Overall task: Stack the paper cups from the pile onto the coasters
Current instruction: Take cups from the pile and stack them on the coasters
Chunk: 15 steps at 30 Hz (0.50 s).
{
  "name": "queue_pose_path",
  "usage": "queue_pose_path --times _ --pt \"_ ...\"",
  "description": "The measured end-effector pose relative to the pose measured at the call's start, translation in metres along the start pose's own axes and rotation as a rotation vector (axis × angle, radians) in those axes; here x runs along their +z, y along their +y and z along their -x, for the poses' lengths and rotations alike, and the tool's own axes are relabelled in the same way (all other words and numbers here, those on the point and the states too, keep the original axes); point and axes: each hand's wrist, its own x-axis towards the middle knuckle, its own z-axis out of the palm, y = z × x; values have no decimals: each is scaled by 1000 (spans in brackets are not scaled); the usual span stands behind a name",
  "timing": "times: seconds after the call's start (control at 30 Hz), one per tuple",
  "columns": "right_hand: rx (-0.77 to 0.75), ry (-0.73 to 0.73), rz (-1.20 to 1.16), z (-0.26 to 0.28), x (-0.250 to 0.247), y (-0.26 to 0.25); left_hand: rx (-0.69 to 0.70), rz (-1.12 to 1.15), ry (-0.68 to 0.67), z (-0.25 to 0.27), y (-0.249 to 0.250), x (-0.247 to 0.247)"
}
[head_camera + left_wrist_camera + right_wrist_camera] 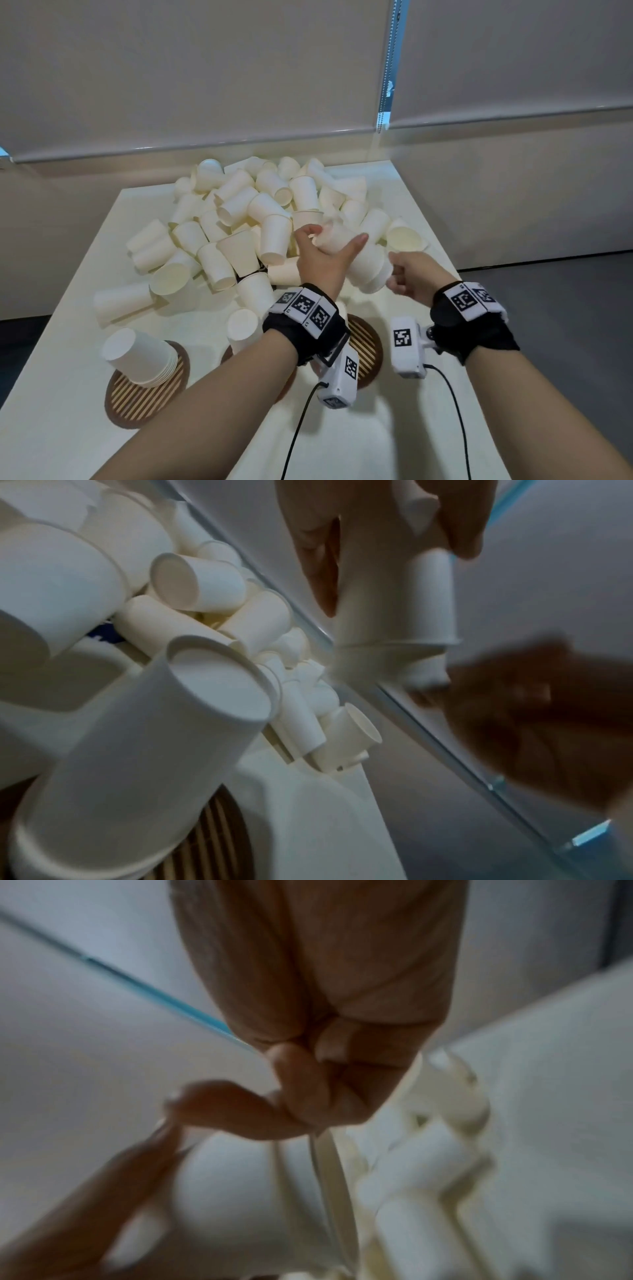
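While left hand [322, 253] grips nested white paper cups [394, 610], rims flared, right hand [416, 274] curled, empty.

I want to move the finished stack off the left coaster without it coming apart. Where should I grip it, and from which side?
Grip the stack low, around the nested rims where it meets the coaster, probably from the near left side. The cups sit upside down and lean toward the pile; holding only the top cup would likely lift that one alone.
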Motion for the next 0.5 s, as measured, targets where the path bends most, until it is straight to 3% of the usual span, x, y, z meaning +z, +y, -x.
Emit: queue_pose_path --times 0.13,0.23,0.37,0.5 --pt "149 -106 -86 11 19 11 116 -147 -44 11 -2 -5" --pt "184 -127 143 16 21 14 118 -195 -9 9 -3 -22" --pt "241 24 307 11 18 22 141 -281 28 8 -11 -38" --pt "380 32 561 14 13 48 126 -429 -110 18 -31 -39"
